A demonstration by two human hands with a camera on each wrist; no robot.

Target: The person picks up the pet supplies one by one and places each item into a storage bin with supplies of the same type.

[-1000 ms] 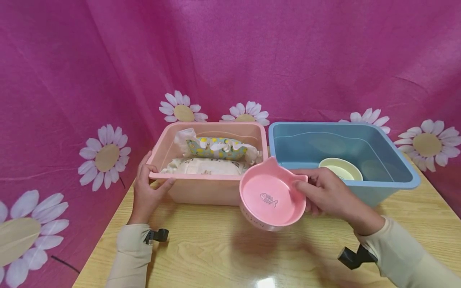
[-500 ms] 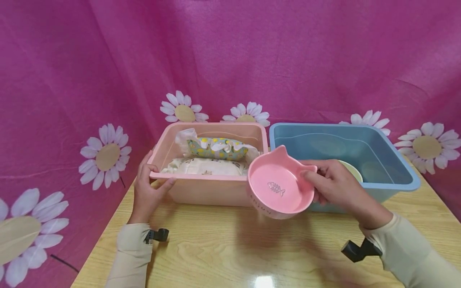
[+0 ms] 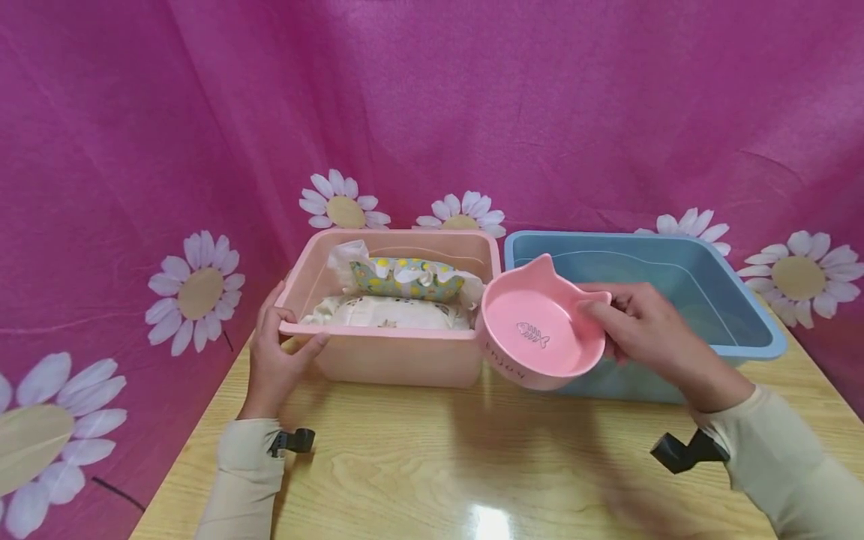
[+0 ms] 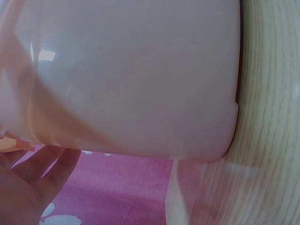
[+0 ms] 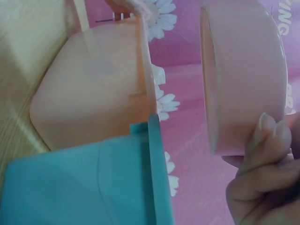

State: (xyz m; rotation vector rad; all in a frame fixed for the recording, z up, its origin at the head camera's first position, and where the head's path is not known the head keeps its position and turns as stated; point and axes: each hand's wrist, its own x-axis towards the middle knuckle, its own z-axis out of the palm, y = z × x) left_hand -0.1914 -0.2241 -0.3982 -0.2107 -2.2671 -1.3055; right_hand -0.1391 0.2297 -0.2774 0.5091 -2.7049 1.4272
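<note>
In the head view my right hand pinches a pink cat-eared bowl by its right ear. The bowl is tilted so its inside, with a fishbone drawing, faces me; "enjoy" is lettered on its side. It hangs in front of the gap between a pink bin and a blue bin, above the table. My left hand grips the front left corner of the pink bin's rim, thumb at the front. In the right wrist view curled fingers lie against the bowl's wall.
Inside the pink bin lie a lemon-patterned ruffled bundle and a white printed bundle. Both bins stand side by side on a wooden table. A magenta cloth with daisies hangs behind and at the sides.
My right hand has carried the bowl right and upward, toward the blue bin. The pale green dish inside that bin is now hidden behind my hand. My left hand stays on the pink rim.
</note>
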